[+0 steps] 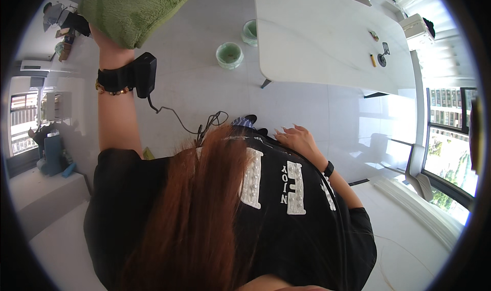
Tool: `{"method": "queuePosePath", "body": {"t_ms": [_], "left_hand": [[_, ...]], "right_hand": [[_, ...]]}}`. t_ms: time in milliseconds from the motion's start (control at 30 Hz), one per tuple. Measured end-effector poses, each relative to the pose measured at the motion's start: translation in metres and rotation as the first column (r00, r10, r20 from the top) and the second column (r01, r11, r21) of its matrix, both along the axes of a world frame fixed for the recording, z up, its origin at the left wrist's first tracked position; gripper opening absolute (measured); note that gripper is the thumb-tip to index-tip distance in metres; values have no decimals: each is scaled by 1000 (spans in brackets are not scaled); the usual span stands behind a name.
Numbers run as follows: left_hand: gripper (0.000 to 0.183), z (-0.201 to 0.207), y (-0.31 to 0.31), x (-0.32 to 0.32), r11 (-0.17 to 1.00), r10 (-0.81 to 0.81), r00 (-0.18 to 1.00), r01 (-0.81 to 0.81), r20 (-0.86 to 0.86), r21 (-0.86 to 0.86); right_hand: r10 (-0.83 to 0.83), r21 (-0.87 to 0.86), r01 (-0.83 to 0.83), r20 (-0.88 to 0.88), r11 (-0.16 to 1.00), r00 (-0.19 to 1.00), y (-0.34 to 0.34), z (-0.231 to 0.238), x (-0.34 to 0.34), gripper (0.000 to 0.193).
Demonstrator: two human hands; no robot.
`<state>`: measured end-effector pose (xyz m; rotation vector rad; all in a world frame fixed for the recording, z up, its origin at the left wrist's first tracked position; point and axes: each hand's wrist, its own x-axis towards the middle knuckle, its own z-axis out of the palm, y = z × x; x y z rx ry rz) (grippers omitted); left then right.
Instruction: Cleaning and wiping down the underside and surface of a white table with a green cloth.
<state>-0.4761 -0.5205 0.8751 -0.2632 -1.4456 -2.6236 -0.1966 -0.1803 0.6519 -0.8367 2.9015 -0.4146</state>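
Observation:
A fluffy green towel hangs at the upper left over my raised left hand. It hides the fingers, with only the base of the hand and the wrist showing below it. The towel is held up with this hand. A black strapped device with a cable and a beaded bracelet are on the left wrist. My right hand is at the front of my black shirt, fingers stretched out and nothing visible in them. A dark band circles that wrist.
A white table stands ahead to the right, bearing a small black stand and an orange stick-like item. Two lined bins are by its left end. A chair is at right; another person is far left.

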Motion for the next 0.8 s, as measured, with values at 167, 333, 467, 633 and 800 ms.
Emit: {"method": "queuePosePath", "body": {"t_ms": [167, 333, 467, 633, 800], "left_hand": [[59, 7, 1, -6, 992, 114, 993, -115, -13, -58], [59, 21, -9, -28, 972, 206, 976, -212, -66, -105], [59, 38, -21, -55, 963, 237, 964, -249, -117, -101], [59, 18, -52, -74, 949, 281, 959, -283, -35, -138], [59, -37, -116, -92, 967, 238, 956, -218, 170, -128]], "right_hand": [[57, -304, 17, 233, 952, 971, -12, -9, -10, 21], [33, -440, 348, 658, 828, 752, -8, 30, -46, 51], [-58, -331, 298, 576, 895, 816, -26, 32, -65, 78], [-117, -188, 350, 715, 918, 690, -103, 41, -118, 80], [139, -511, 378, 716, 772, 684, -172, 8, -180, 62]]}}
